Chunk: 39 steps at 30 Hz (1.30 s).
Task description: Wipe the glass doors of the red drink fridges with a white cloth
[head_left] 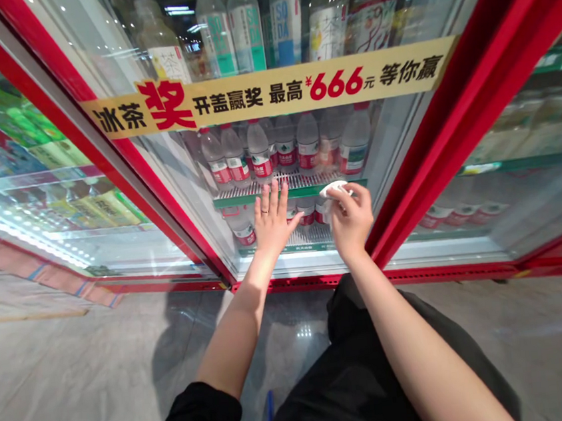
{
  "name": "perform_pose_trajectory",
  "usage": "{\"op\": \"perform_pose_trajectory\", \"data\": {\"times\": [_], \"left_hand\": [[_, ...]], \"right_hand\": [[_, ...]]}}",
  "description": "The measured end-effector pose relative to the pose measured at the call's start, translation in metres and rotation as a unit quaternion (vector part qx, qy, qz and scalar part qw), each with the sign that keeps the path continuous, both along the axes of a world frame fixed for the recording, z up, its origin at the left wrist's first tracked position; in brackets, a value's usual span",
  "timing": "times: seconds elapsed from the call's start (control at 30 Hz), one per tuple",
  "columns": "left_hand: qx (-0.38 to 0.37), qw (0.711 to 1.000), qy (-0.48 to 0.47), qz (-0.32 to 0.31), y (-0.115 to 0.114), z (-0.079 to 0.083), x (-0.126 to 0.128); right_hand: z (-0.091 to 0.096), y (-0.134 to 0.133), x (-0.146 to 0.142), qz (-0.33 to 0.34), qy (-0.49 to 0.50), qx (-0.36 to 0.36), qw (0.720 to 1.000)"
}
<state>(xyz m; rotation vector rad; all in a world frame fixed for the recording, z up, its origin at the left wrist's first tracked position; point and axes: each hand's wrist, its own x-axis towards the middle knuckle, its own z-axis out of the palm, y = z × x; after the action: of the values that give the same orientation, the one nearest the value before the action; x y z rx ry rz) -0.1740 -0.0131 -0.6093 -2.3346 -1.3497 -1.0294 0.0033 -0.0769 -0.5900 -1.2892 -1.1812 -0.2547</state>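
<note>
My left hand point(273, 223) lies flat with spread fingers against the glass door point(194, 199) of a red-framed drinks cooler. A ring shows on one of its fingers. To its right, my right hand point(352, 220) is closed around a crumpled white tissue or cloth point(333, 189), close to the same glass; whether it touches the pane I cannot tell. Behind the glass stand water bottles point(259, 149) with red and white labels, on a shelf with a green front edge point(230, 201). Part of the lower row of bottles is hidden by my hands.
A yellow banner point(269, 94) with red and black characters runs across the door. Red frame posts point(433, 127) stand on both sides. Another cooler section with green-capped bottles point(3, 99) is at left. Grey tiled floor point(78, 379) lies below; something blue point(270, 406) shows there.
</note>
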Motion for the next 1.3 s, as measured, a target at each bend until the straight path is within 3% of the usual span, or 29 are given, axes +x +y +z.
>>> {"op": "perform_pose_trajectory", "data": {"times": [0.13,0.3,0.4,0.57,0.7,0.8,0.9,1.1,1.3], "left_hand": [[-0.004,1.000,0.003,-0.001,-0.004,0.003,0.000],[-0.011,1.000,-0.004,-0.003,-0.002,0.002,-0.001],[-0.012,1.000,-0.009,-0.007,0.000,0.000,-0.001],[-0.014,1.000,-0.009,-0.004,0.002,-0.002,0.001],[-0.025,1.000,-0.011,-0.004,0.003,-0.002,0.003],[-0.029,0.999,-0.016,-0.007,0.004,-0.003,0.003],[-0.025,0.999,-0.023,-0.007,0.005,-0.004,0.003],[-0.027,0.999,-0.027,-0.008,0.004,-0.004,0.004],[-0.032,0.999,-0.022,0.001,0.003,-0.004,0.005]], "right_hand": [[0.010,0.004,0.010,0.010,0.006,0.035,0.999],[-0.005,0.003,-0.003,0.096,-0.095,-0.028,0.990],[-0.012,0.002,-0.004,0.096,-0.129,-0.046,0.986],[0.001,0.004,0.012,0.026,-0.058,0.009,0.998],[0.011,0.003,0.013,0.055,-0.029,0.011,0.998],[0.004,0.002,0.004,0.107,-0.055,-0.033,0.992],[-0.006,0.002,-0.002,0.080,-0.033,-0.053,0.995],[-0.003,0.006,0.004,0.011,0.052,0.030,0.998],[0.008,0.002,0.006,0.101,-0.005,-0.021,0.995]]}}
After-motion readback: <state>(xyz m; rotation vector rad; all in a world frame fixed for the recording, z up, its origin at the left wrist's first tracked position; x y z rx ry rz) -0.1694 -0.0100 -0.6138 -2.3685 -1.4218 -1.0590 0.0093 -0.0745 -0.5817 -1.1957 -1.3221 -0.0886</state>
